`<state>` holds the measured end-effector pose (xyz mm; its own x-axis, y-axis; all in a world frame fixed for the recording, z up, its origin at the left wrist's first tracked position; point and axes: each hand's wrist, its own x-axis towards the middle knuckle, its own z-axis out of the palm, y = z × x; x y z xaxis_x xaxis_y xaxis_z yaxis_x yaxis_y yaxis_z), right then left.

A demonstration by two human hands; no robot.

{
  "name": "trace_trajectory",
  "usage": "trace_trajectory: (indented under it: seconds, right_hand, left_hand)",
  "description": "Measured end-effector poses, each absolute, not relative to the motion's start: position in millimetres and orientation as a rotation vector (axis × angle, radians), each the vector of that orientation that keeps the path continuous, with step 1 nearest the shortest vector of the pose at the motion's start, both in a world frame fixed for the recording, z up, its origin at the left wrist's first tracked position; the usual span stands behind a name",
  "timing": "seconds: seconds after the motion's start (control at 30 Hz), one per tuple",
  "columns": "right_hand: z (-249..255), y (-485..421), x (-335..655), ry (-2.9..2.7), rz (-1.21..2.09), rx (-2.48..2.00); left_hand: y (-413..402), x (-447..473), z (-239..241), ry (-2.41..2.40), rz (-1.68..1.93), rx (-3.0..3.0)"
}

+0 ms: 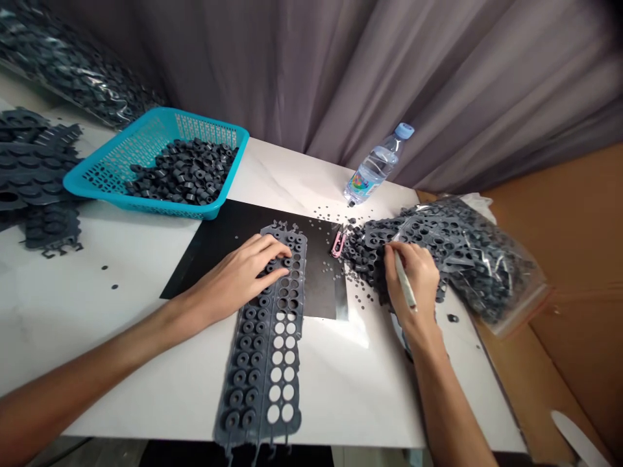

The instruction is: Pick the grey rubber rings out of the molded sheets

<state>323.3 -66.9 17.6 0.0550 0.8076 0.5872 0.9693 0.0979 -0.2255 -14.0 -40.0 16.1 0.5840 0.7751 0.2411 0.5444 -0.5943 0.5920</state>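
Observation:
A dark grey rubber sheet (264, 344) of moulded rings lies lengthwise in front of me, its right columns partly punched out to bare round holes. My left hand (253, 263) rests on its upper part, thumb and fingers apart around a few rings. In my right hand (413, 269) is a pale pen-like tool (405, 280), its rear end pointing back toward me and its tip hidden. That hand is over a heap of loose grey rings (363, 256) and perforated sheet scraps (423, 227). Pink thread snips (338, 241) lie left of the heap.
A turquoise basket (97, 198) with grey rings stands at the back left. More moulded sheets (34, 168) and a bulging clear bag (82, 71) are beyond it. A water bottle (377, 165) stands at the back; a filled plastic bag (496, 272) sits right. A black mat (204, 259) lies under the sheet.

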Motion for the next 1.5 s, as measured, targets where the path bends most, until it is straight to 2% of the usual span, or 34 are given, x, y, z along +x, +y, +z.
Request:
trace_trajectory:
  seconds: [0.2, 0.3, 0.43, 0.53, 0.73, 1.5]
  right_hand:
    - [24.7, -68.8, 340.5, -1.74, -0.427, -1.794]
    - [33.1, -72.9, 322.6, -1.627, -0.319, -1.733]
    - [35.9, -82.1, 272.3, -1.434, 0.153, -1.601]
    - [28.8, -84.8, 235.0, -1.561, 0.597, -1.495]
    - [6.2, -73.6, 213.1, -1.425, 1.139, -1.33]
    - [3.1, -82.3, 209.4, -1.55, 1.12, -1.377]
  left_hand:
    - [-41.1, -13.9, 11.7, 1.02, 0.608, 2.458]
    - [-40.2, -14.6, 9.4, 1.007, 0.635, 2.417]
    - [-37.9, -15.4, 6.5, 0.99, 0.657, 2.37]
    - [-37.0, -14.4, 6.3, 0.985, 0.679, 2.357]
    - [-37.7, -12.7, 7.6, 0.982, 0.717, 2.362]
    - [-35.4, -8.5, 0.9, 0.964, 0.836, 2.298]
